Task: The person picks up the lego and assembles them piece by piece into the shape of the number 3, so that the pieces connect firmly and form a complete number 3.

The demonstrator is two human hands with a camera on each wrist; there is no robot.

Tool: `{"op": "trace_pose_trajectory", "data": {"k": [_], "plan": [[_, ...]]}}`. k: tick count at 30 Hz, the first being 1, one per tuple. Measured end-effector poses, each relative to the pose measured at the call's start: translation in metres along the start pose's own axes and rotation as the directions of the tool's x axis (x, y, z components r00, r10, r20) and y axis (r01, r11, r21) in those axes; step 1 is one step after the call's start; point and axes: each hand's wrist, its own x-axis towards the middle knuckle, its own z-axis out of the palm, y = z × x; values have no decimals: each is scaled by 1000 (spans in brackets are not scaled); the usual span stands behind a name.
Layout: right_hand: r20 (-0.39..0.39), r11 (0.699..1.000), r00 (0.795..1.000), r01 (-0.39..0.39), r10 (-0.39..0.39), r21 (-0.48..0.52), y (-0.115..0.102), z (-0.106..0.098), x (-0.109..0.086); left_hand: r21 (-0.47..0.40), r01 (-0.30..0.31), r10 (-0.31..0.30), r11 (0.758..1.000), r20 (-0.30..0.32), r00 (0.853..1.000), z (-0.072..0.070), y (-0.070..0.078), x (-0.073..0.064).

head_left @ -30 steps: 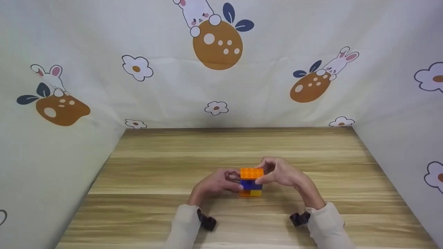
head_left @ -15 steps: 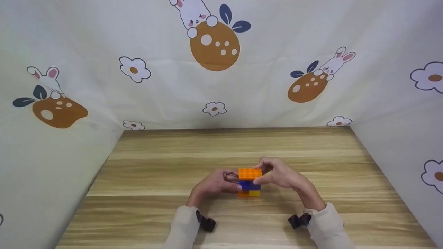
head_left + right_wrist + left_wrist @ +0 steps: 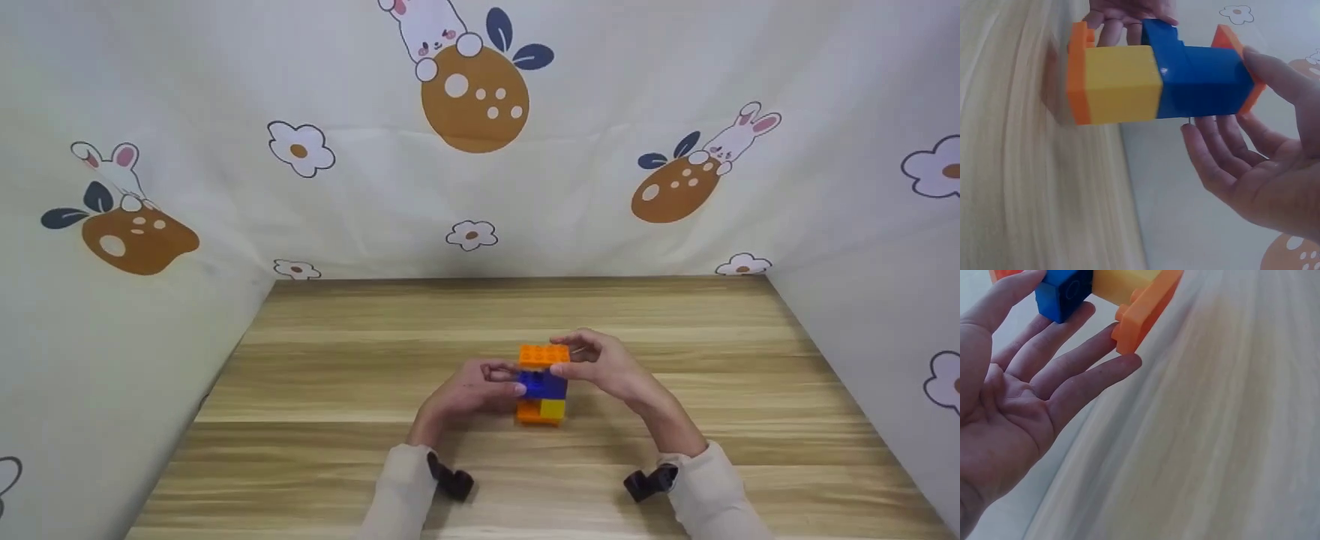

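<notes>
A stack of toy building bricks stands between both hands, near the middle of the table. It has a flat orange brick (image 3: pixel 544 355) on top, blue bricks (image 3: pixel 555 385) below it, then a yellow brick (image 3: pixel 1123 84), and another flat orange brick (image 3: pixel 1077 84) at the base. My left hand (image 3: pixel 469 390) pinches the blue part from the left, thumb in front and fingers behind. From the right, my right hand (image 3: pixel 611 367) holds the top orange brick between its thumb and fingers. In the right wrist view a blue brick juts out towards the left hand.
The wood-grain table (image 3: pixel 360 322) reaches back to a pale curtain (image 3: pixel 360 210) printed with rabbits and flowers, which also hangs along both sides. Black camera mounts (image 3: pixel 454 484) sit on both wrists, beside the light sleeves (image 3: pixel 401 487).
The top of the stack has moved up and back, carried by both hands, and more of its front face shows. Both hands keep their hold. The head view has shifted slightly.
</notes>
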Motion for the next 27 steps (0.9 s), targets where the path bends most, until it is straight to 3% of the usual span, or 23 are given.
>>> {"op": "trace_pose_trajectory", "data": {"k": [7,14,23,27], "plan": [[-23,988,999,48,-46,145,7,5,5,-35,-51,49,998,-35,998,-2,5,0],[-40,978,996,88,-82,188,13,13,9,-100,-55,47,993,-75,996,-4,8,1],[-180,964,984,54,-7,259,16,16,16,-203,-115,102,972,-73,992,3,11,3],[-203,958,979,28,32,286,20,15,18,-168,-101,91,981,-63,994,5,13,4]]}}
